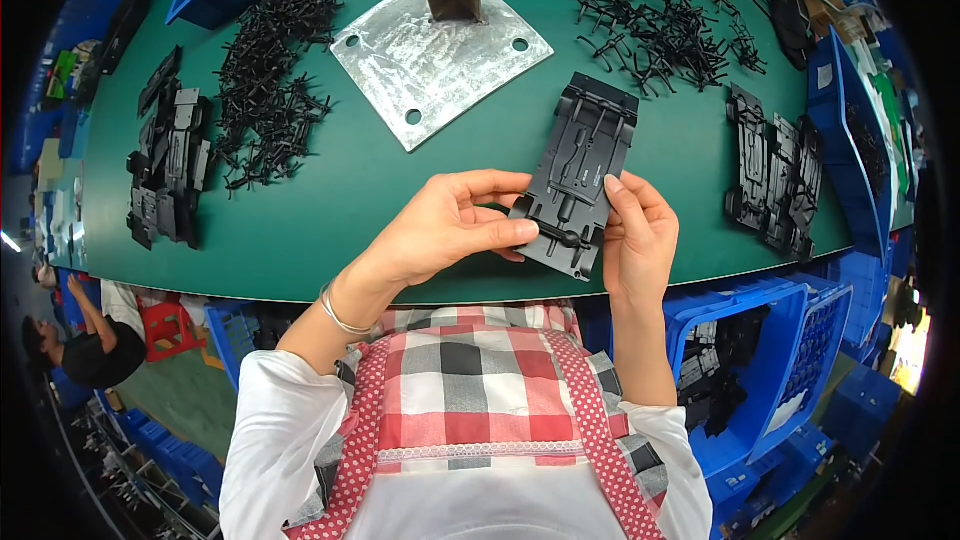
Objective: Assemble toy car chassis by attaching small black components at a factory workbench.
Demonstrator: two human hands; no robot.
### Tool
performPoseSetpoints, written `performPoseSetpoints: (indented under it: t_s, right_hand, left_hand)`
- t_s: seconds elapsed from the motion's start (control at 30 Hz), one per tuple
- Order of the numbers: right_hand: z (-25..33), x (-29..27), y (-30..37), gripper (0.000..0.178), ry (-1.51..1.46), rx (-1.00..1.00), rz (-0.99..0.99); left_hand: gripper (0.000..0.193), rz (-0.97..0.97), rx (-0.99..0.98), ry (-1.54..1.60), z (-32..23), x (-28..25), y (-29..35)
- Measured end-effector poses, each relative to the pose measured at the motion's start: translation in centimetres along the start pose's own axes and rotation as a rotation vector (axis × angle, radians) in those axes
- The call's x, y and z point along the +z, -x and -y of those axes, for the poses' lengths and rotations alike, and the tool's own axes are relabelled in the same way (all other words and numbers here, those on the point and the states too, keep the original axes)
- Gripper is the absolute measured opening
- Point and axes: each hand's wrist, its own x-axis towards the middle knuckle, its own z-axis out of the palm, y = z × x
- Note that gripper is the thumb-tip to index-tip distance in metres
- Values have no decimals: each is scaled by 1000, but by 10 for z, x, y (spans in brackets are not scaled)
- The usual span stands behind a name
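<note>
A black plastic toy-car chassis (590, 140) is held between both hands above the near edge of the table, its far end tilted to the right. My left hand (440, 225) grips its left side near the close end, with the thumb pressed beside a small black axle-like part (566, 237) lying across the chassis. The fingertips under it are partly hidden. My right hand (638, 235) pinches the right edge, its thumb on top and its other fingers mostly behind. Molded ribs and a long shaft shape show on the upward face.
Piles of small black branched parts (265, 80) (655, 35) flank a metal base plate (440, 70) with an upright post. Stacked chassis lie left (172, 165) and right (775, 175). A blue crate (740, 440) stands below on the right; a person (95, 345) is at far left.
</note>
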Motion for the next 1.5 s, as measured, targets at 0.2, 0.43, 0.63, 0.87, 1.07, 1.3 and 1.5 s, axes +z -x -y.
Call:
performPoseSetpoints:
  t_s: [0.2, 0.43, 0.63, 0.87, 1.07, 1.3, 1.5]
  right_hand:
    - [1, 3, 2, 15, 46, -18, -6]
    - [0, 5, 2, 15, 22, -25, 26]
    - [1, 2, 14, 15, 38, -65, 128]
    - [4, 9, 27, 15, 203, -120, 188]
    - [4, 11, 28, 14, 241, -110, 197]
    - [3, 12, 28, 13, 250, -82, 254]
    - [0, 11, 30, 14, 261, -85, 277]
  left_hand:
    - [50, -41, -22, -65, 0, -2, 1]
    - [50, -36, -7, -98, -3, -3, 2]
    - [51, 87, 137, -171, -18, -12, 0]
    - [30, -134, 86, -90, -19, -12, -18]
    - [44, -322, 173, -7, -10, -7, -31]
    - [55, -227, 249, 24, -6, -12, -35]
    - [53, -214, 350, 5, -9, -8, -30]
